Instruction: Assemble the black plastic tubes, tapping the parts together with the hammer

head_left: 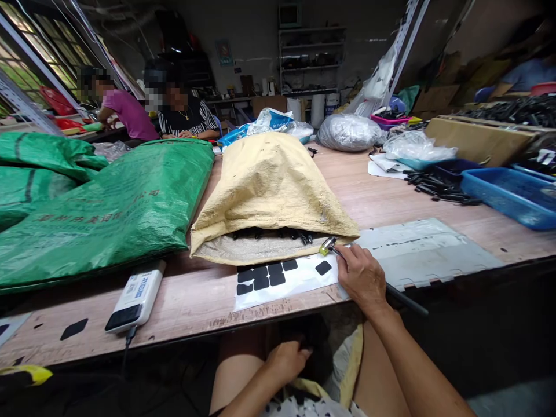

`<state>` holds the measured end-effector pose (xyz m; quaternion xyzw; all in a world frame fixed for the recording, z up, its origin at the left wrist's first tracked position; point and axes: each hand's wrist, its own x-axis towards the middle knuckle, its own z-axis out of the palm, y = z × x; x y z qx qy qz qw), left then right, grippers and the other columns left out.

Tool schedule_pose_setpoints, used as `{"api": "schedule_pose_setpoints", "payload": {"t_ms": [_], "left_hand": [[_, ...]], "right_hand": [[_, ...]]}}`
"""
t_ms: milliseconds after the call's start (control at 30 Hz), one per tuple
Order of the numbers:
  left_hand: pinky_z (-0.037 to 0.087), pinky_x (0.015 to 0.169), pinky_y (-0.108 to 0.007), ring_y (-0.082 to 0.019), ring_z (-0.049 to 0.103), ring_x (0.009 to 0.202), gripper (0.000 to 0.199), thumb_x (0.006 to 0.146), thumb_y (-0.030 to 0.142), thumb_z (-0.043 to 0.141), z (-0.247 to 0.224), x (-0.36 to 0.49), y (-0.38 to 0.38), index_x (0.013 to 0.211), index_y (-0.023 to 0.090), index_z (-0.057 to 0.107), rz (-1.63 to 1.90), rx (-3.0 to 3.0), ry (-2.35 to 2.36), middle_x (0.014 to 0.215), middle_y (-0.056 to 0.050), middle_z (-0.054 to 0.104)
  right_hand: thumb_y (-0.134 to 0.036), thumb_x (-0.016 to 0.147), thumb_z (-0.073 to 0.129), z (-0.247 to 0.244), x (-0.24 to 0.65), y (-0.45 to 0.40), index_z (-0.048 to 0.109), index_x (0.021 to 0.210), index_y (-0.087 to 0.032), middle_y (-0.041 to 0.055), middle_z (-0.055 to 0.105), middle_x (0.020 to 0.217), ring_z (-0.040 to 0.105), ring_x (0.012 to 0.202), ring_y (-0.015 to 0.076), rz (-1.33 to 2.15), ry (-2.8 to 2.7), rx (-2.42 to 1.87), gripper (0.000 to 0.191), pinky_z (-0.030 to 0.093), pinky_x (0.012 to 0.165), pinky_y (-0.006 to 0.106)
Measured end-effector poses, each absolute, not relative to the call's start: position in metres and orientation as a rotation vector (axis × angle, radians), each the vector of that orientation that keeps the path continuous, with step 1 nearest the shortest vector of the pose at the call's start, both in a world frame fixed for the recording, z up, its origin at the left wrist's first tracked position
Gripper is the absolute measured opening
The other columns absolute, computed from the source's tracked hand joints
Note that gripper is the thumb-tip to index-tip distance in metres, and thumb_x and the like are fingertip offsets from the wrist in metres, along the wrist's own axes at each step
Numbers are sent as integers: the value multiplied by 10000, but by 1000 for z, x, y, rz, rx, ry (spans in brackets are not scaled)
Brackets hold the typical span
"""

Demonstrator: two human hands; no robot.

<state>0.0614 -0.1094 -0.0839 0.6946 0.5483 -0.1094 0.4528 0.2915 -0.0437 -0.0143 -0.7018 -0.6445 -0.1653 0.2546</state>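
My right hand (362,277) is closed round a small hammer (327,246) at the table's front edge. The hammer's head has a yellowish face and a metal part, and its black handle sticks out to the right below my wrist. Lower down, over my lap, my left hand (288,360) is closed with curled fingers; what they hold, if anything, is lost in shadow. Beside it a yellow-edged sack (351,365) lies between my legs. In front of the hammer, a yellow woven sack (273,179) gapes toward me with black pieces inside. A white sheet (304,284) carries several black square stickers (277,274).
Green sacks (108,202) fill the left side. Near the edge lies a white power bank (136,298) with a cable. A grey mat (428,255), black parts (443,188) and a blue tray (512,194) are on the right. Two people sit across at the left.
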Motion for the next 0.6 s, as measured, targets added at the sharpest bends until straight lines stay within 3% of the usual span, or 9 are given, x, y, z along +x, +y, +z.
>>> {"api": "schedule_pose_setpoints", "payload": {"t_ms": [67,167,267,367,467,533,600], "left_hand": [[504,883,-391,-301,703,1047,362,922,345,511,-99,66,-110,1214,224,686,-357,1724,1414,1095,-126,756],[501,916,-398,-316,682,1102,365,846,336,608,-88,68,-112,1181,239,714,-346,1783,1339,1139,-119,750],[517,762,-331,-270,709,894,332,788,427,673,-43,64,-104,1054,252,765,-214,1884,1081,951,-67,779],[438,567,-253,-179,648,648,383,879,528,557,13,54,-66,913,211,768,-25,1820,916,762,-30,749],[394,565,-261,-176,614,630,439,904,530,511,50,41,-5,753,177,722,318,1966,1414,692,-46,709],[420,640,-286,-208,651,753,388,925,484,490,58,35,36,845,193,735,570,2043,1857,834,-68,744],[451,713,-318,-256,675,886,346,909,468,520,55,34,69,902,209,748,561,2037,2120,965,-98,752]], "right_hand": [[-229,940,538,-13,291,-44,670,1175,-239,52,621,924,514,880,217,-443,-1753,-1910,270,365,766,332],[-224,939,537,-13,291,-44,669,1179,-237,55,622,929,514,883,217,-443,-1760,-1913,275,364,766,333],[-222,937,536,-14,291,-44,670,1176,-236,57,621,929,513,885,217,-445,-1759,-1908,274,362,769,333],[-224,934,539,-15,291,-44,669,1178,-233,56,619,924,507,871,216,-455,-1752,-1901,277,359,762,333],[-218,932,538,-15,291,-44,667,1180,-232,53,617,920,504,867,213,-456,-1746,-1907,279,354,760,328],[-220,934,541,-14,290,-44,667,1174,-235,50,615,918,505,873,213,-451,-1743,-1921,272,353,766,327],[-230,938,547,-12,290,-44,668,1171,-241,48,614,921,506,882,216,-444,-1742,-1936,263,353,774,328]]}}
